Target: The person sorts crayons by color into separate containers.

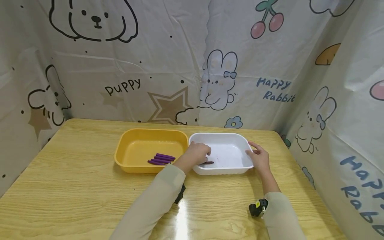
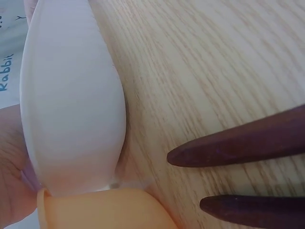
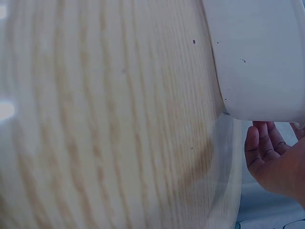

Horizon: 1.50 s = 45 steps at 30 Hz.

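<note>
presently, two pale sleeves (image 1: 145, 208) are being extended over a wood-grained table (image 1: 75, 200), a small black device (image 1: 258, 207) being worn at the right wrist. in the left wrist view, two dark tapered sticks (image 2: 238, 144) are being shown against the tabletop, apart from a white tray (image 1: 222, 171); whether contact is being made with the wood cannot be told. at the tray's right end, the wall is being gripped by the right hand (image 1: 260, 158), the thumb being placed at the rim and the fingers outside. over the left end, the left hand (image 1: 196, 153) is being held with bent fingers; whether anything is being pinched cannot be told. just below those fingers, a brownish stick (image 1: 209, 163) is being partly covered, inside the tray's left front part. just beside, to the left, a yellow tray (image 1: 138, 150) is being observed, several purple sticks (image 1: 161, 161) being contained in its right front part, roughly side by side. beyond the trays, a pale printed cloth (image 1: 174, 50) is being displayed, marked with a puppy, rabbits, cherries and lettering.
</note>
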### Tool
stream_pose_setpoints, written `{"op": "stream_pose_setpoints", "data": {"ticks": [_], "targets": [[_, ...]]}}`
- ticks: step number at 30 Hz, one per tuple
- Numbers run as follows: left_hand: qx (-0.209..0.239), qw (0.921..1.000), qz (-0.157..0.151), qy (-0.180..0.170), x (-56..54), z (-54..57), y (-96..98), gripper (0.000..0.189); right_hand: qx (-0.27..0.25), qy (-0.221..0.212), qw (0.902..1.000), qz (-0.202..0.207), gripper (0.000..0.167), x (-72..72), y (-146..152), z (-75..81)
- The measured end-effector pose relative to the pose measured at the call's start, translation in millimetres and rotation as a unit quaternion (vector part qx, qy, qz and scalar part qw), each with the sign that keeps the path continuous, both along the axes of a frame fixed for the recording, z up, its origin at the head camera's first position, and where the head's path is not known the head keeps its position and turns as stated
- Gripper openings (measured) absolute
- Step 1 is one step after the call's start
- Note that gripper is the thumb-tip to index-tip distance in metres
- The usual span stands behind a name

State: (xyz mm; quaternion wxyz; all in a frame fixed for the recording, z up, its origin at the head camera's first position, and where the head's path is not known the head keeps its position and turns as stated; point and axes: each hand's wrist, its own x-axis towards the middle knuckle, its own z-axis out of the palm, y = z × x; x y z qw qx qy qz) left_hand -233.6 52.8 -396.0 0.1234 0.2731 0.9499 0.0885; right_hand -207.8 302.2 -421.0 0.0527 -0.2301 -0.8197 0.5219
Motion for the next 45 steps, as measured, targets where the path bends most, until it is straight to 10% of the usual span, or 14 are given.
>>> {"op": "stream_pose_setpoints", "data": {"ticks": [29, 45], "targets": [[0.147, 0.9885, -0.033, -0.015, 15.8, 35.2, -37.0, 0.025, 0.005, -0.001, 0.9999, 0.015, 0.047, 1.6, 1.0, 0.9], [0.194, 0.9809, -0.009, -0.001, 47.1, 41.4, -71.1, 0.024, 0.0, -0.005, 0.9999, 0.012, 0.047, 0.8, 1.8, -1.2]]}}
